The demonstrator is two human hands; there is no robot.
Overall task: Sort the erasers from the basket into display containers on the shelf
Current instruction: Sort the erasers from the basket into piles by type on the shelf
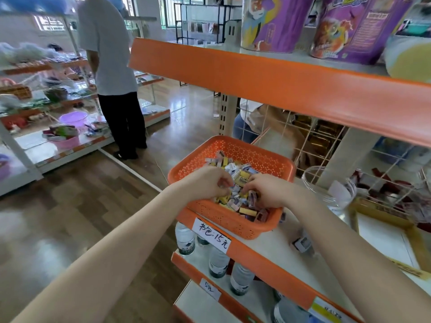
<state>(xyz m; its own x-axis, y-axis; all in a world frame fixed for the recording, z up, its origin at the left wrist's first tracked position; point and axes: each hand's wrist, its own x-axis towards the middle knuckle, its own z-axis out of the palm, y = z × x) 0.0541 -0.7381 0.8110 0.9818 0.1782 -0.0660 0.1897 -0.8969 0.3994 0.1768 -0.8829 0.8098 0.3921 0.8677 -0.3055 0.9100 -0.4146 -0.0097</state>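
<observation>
An orange perforated basket (263, 157) stands at the left end of the middle shelf, holding several small wrapped erasers (242, 176) in yellow, white and purple. Both my hands are inside it over the pile. My left hand (207, 183) has its fingers curled down onto the erasers; whether it grips any is hidden. My right hand (268, 191) pinches a purple-wrapped eraser (252, 198) between thumb and fingers. A clear round container (326, 185) stands on the shelf just right of the basket. One loose eraser (302, 244) lies on the shelf beside my right forearm.
A yellow-framed tray (382, 217) sits further right on the shelf. The orange upper shelf edge (279, 85) overhangs close above. Water bottles (218, 262) stand on the shelf below. A person (112, 66) stands in the aisle at the left by other racks.
</observation>
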